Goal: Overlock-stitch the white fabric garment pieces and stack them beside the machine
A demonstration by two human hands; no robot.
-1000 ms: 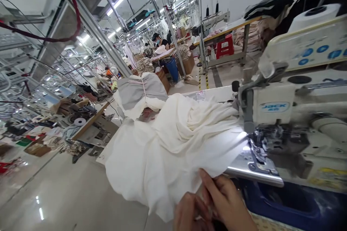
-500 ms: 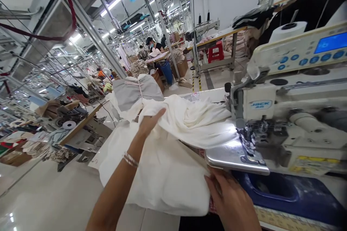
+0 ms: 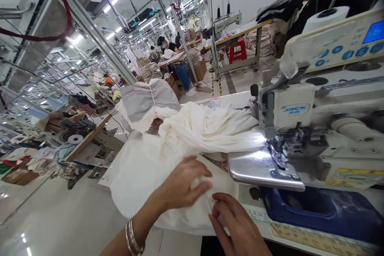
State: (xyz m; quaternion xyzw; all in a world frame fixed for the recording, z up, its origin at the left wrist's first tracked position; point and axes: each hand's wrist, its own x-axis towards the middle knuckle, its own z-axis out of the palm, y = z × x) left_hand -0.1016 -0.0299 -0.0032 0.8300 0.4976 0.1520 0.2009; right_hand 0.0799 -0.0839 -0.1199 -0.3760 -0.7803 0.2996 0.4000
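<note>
White fabric [image 3: 144, 168] lies spread over the near side of the sewing table and bunches up toward the sewing machine [image 3: 294, 108]. Above the spread part is my left hand [image 3: 186, 184], a bracelet on its wrist, fingers curved with a gap between thumb and fingertips. Close by on the right, my right hand [image 3: 237, 224] has its fingertips drawn together at the near edge of the same fabric. A gathered stretch of the cloth reaches the shiny metal plate [image 3: 255, 168] under the lit needle area.
A dark blue tray [image 3: 315, 216] sits at the table's front right, beside a yellowish ruler strip [image 3: 324, 242]. Behind the fabric stands a grey tied bundle [image 3: 150, 98]. Farther off are a red stool [image 3: 238, 51], other sewing tables and a seated person [image 3: 168, 46].
My left hand has left the bunched fabric at the back and come nearer, beside my right hand. My right hand has shifted left, away from the metal plate's corner.
</note>
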